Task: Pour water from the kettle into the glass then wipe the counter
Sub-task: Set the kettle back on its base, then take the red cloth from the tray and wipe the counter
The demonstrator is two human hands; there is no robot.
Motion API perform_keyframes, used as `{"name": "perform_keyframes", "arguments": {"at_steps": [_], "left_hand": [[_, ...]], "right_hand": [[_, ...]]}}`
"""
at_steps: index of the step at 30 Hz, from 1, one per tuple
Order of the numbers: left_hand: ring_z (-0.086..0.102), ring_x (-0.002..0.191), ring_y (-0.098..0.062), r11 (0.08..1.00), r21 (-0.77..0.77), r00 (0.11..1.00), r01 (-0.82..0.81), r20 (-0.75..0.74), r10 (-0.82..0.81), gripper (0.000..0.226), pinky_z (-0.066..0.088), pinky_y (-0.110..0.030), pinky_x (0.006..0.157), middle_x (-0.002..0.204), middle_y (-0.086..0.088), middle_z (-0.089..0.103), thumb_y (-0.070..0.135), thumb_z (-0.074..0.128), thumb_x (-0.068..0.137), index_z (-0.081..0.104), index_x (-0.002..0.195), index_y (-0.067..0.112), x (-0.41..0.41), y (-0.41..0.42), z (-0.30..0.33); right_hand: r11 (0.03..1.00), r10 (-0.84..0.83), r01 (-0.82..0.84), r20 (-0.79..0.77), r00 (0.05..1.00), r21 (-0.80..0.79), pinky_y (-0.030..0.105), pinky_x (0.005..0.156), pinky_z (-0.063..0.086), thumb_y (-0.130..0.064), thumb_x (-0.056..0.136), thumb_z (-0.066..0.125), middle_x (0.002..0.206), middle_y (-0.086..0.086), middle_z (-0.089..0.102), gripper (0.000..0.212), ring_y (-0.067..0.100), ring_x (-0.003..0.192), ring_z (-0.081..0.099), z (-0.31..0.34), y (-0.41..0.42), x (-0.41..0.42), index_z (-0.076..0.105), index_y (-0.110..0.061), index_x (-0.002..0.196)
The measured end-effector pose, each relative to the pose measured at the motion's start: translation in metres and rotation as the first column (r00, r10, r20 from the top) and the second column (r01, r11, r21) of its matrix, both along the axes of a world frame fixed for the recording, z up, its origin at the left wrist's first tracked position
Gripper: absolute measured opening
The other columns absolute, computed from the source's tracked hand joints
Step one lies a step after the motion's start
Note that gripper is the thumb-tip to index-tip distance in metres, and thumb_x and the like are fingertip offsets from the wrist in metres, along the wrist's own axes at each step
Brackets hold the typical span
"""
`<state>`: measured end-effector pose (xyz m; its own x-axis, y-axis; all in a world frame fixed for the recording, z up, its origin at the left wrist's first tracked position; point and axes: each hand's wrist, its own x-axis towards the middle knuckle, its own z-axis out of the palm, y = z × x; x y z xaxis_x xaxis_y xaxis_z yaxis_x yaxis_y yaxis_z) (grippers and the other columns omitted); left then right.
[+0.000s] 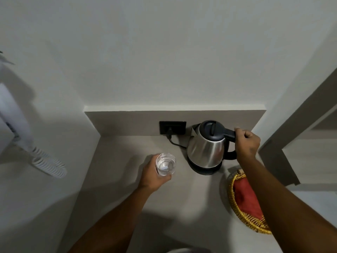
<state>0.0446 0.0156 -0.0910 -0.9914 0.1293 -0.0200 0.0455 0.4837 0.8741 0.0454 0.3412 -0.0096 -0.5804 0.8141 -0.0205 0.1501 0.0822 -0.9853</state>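
**Kettle gripped on its base, glass held ready**

Head view: The kettle is seen upright on its black base at the back of the counter, lid closed, beside the wall socket into which a cord is plugged. The right hand is closed around the black handle at its top. The glass is held to the left of the kettle, near it but apart; the left hand is wrapped around its side. Whether the glass rests on the counter or is held just above it cannot be told; a shine inside suggests some water, though this is uncertain. A red cloth lies in a wicker basket at the right.

The pouring step is judged to be in hand, wiping not yet begun. If pouring is to come, the kettle must be lifted clear of its base, its spout brought over the glass and tipped slowly.
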Motion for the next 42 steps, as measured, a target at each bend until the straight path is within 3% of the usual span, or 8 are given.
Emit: {"name": "perform_keyframes", "arguments": {"at_steps": [5, 13, 17, 21, 27, 32, 37, 42], "left_hand": [[0.070, 0.107, -0.017, 1.000, 0.004, 0.999, -0.004, 0.037, 0.004, 0.082, 0.058, -0.041, 0.096, 0.117, 0.002, 0.072, 0.013, 0.096, 0.053, 0.060, 0.126, 0.021, -0.001, -0.001, -0.002], [0.068, 0.110, -0.019, 1.000, -0.006, 0.999, 0.012, 0.036, -0.011, 0.084, 0.057, -0.044, 0.098, 0.120, 0.001, 0.071, 0.015, 0.098, 0.054, 0.059, 0.128, 0.021, -0.002, 0.000, -0.004], [0.067, 0.110, -0.020, 0.999, -0.015, 0.999, 0.033, 0.004, -0.033, 0.082, 0.056, -0.043, 0.099, 0.120, -0.001, 0.070, 0.018, 0.099, 0.056, 0.059, 0.128, 0.018, -0.002, 0.000, -0.004], [0.066, 0.111, -0.004, 0.990, -0.042, 0.989, 0.137, -0.052, -0.139, 0.079, 0.054, -0.032, 0.097, 0.120, 0.012, 0.070, 0.026, 0.094, 0.057, 0.058, 0.128, 0.031, -0.001, -0.005, -0.009], [0.048, 0.138, -0.026, 0.851, -0.474, 0.934, 0.224, -0.145, -0.327, 0.099, 0.039, -0.041, 0.116, 0.150, -0.006, 0.051, 0.061, 0.079, 0.068, 0.044, 0.148, 0.015, 0.006, -0.024, -0.029], [0.029, 0.152, -0.033, 0.710, -0.682, 0.956, 0.175, -0.056, -0.289, 0.113, 0.019, -0.047, 0.125, 0.161, -0.017, 0.038, 0.084, 0.037, 0.073, 0.035, 0.154, 0.005, 0.015, -0.024, -0.042], [0.026, 0.154, -0.031, 0.651, -0.737, 0.943, 0.182, -0.058, -0.329, 0.123, 0.016, -0.045, 0.125, 0.162, -0.016, 0.036, 0.092, 0.006, 0.075, 0.034, 0.154, 0.002, 0.015, -0.029, -0.045], [0.025, 0.155, -0.028, 0.644, -0.749, 0.940, 0.154, -0.089, -0.329, 0.107, 0.017, -0.045, 0.126, 0.163, -0.015, 0.036, 0.082, 0.032, 0.083, 0.035, 0.154, 0.003, 0.016, -0.032, -0.050]], "right_hand": [[0.997, 0.056, -0.056, 0.002, 0.998, 0.044, 0.034, 0.065, 0.049, -0.022, 0.088, 0.066, 0.054, -0.003, 0.050, 0.035, 0.005, 0.051, 0.048, 0.000, 0.004, 0.007, 0.059, -0.017, 0.054], [0.994, 0.083, -0.085, 0.038, 0.996, 0.071, 0.056, 0.076, 0.057, -0.023, 0.093, 0.063, 0.064, 0.011, 0.056, 0.033, 0.026, 0.066, 0.055, 0.001, 0.003, 0.017, 0.062, -0.012, 0.062], [0.978, 0.162, -0.172, 0.092, 0.983, 0.118, 0.040, 0.074, 0.053, -0.057, 0.095, 0.052, 0.090, 0.014, 0.065, 0.043, 0.028, 0.088, 0.063, -0.001, 0.004, 0.035, 0.066, -0.016, 0.089], [0.930, 0.116, -0.182, 0.215, 0.970, 0.319, 0.035, 0.085, 0.043, -0.059, 0.099, 0.035, 0.119, 0.008, 0.058, 0.045, 0.022, 0.109, 0.053, -0.040, 0.008, 0.095, 0.056, -0.024, 0.117], [0.763, 0.087, -0.493, 0.690, 0.718, 0.418, 0.055, 0.104, 0.039, -0.061, 0.092, 0.051, 0.146, 0.017, 0.044, 0.060, 0.041, 0.129, 0.042, -0.098, 0.009, 0.178, 0.050, -0.021, 0.137], [0.732, 0.058, -0.578, 0.812, 0.581, 0.361, 0.057, 0.108, 0.036, -0.054, 0.090, 0.061, 0.158, 0.020, 0.028, 0.070, 0.046, 0.138, 0.031, -0.101, 0.005, 0.175, 0.038, -0.025, 0.150], [0.848, 0.108, -0.437, 0.709, 0.697, 0.300, 0.062, 0.111, 0.034, -0.024, 0.093, 0.065, 0.150, 0.022, 0.035, 0.057, 0.046, 0.134, 0.032, -0.096, 0.007, 0.168, 0.044, -0.023, 0.146], [0.753, 0.150, -0.399, 0.454, 0.878, 0.523, 0.054, 0.107, 0.031, -0.020, 0.087, 0.073, 0.152, 0.017, 0.031, 0.066, 0.042, 0.135, 0.031, -0.072, -0.029, 0.157, 0.043, -0.026, 0.145]]}}
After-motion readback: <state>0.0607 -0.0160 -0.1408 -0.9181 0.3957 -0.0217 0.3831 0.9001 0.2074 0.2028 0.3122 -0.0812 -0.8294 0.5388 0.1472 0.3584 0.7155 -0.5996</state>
